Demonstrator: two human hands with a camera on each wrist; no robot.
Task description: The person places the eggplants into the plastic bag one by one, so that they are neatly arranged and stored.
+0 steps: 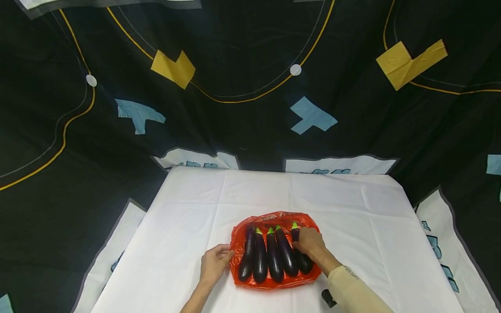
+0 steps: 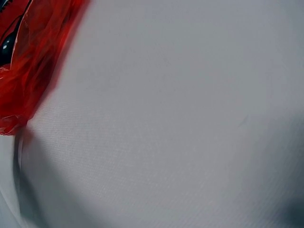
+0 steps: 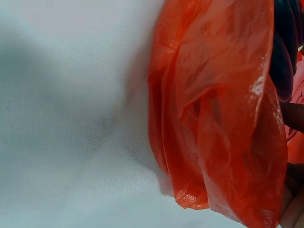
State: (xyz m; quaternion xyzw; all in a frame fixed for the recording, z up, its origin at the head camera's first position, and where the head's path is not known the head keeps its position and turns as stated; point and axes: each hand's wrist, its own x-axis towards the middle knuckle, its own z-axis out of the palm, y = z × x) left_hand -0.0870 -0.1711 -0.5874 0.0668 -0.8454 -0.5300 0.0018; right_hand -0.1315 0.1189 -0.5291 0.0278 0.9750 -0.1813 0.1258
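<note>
Several dark purple eggplants (image 1: 275,256) with green stem ends lie side by side in an opened red plastic bag (image 1: 270,284). My left hand (image 1: 214,264) pinches the bag's left edge between thumb and fingers. Over at the right end, my right hand (image 1: 311,242) grips the rightmost eggplant (image 1: 304,263), covering part of it. The left wrist view has the bag's side (image 2: 40,61) in its upper left corner. In the right wrist view, the crumpled bag wall (image 3: 213,118) fills the middle, with fingers (image 3: 295,116) of the right hand at the right edge.
A white cloth (image 1: 188,217) covers the table under the bag. A small black object (image 1: 328,298) shows beside the right sleeve. Behind the table hangs a dark curtain (image 1: 242,130) with yellow and blue patches.
</note>
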